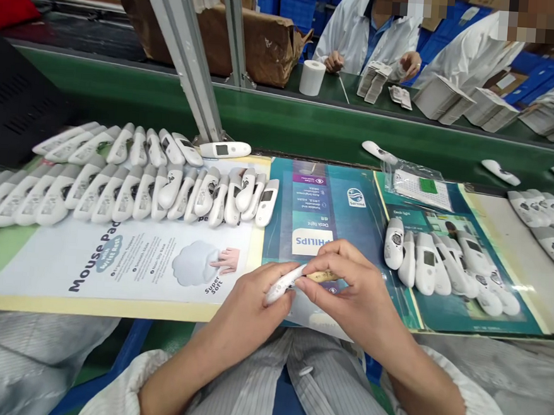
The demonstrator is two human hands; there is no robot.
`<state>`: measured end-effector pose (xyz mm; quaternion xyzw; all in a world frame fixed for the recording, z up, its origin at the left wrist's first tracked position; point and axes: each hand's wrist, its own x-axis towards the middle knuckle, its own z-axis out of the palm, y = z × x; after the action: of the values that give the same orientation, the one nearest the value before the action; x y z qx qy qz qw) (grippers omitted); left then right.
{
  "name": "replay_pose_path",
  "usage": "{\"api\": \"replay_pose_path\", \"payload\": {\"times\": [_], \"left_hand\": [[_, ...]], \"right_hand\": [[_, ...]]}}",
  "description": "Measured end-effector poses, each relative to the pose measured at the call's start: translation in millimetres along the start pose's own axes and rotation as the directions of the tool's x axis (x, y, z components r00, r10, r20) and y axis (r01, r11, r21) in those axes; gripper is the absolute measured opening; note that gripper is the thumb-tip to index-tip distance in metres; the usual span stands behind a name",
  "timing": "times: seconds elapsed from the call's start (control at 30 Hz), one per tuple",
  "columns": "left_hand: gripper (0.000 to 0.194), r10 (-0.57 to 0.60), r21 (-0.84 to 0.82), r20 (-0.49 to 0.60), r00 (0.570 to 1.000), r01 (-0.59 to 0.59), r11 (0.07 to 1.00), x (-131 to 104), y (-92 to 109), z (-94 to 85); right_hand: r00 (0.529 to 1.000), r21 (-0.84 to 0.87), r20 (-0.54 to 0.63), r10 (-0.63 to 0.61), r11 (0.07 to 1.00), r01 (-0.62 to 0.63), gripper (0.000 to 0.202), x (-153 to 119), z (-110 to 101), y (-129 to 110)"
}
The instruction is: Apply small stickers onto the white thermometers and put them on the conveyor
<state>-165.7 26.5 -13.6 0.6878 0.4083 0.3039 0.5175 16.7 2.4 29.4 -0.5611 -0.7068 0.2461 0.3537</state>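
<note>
Between my hands, above the table's front edge, is a white handheld device (283,286). My left hand (256,301) is wrapped round its body. At the device's right end, my right hand (347,285) pinches a small tan piece (322,276), whose details are partly hidden by the fingers. Similar white and grey devices (133,194) lie in two rows on the left. Another group, including one with a dark screen (426,265), lies right of my right hand.
A metal post (183,55) rises behind the left rows. A clear plastic bag (421,186) lies at the back right. Beyond the green belt (283,116), people in white coats sit near a white roll (312,78) and stacked papers (443,99).
</note>
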Motion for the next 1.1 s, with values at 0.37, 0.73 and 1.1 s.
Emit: {"api": "replay_pose_path", "payload": {"times": [0.37, 0.73, 1.1], "left_hand": [[0.046, 0.023, -0.001, -0.011, 1.0, -0.023, 1.0, -4.5, 2.6, -4.3], [0.046, 0.036, 0.016, -0.003, 0.999, -0.036, 0.999, -6.6, 3.6, -2.4], [0.037, 0.038, -0.037, -0.001, 0.999, -0.038, 0.999, -5.2, 6.4, -3.4]], "right_hand": [[0.997, -0.099, 0.041, -0.064, 0.993, 0.068, 0.005, 5.8, 4.5, -0.5], [0.998, -0.105, 0.05, -0.038, 0.993, 0.043, 0.004, 5.7, 4.4, -0.5], [0.998, -0.09, 0.054, -0.045, 0.995, 0.05, 0.004, 5.1, 3.7, 1.0]]}}
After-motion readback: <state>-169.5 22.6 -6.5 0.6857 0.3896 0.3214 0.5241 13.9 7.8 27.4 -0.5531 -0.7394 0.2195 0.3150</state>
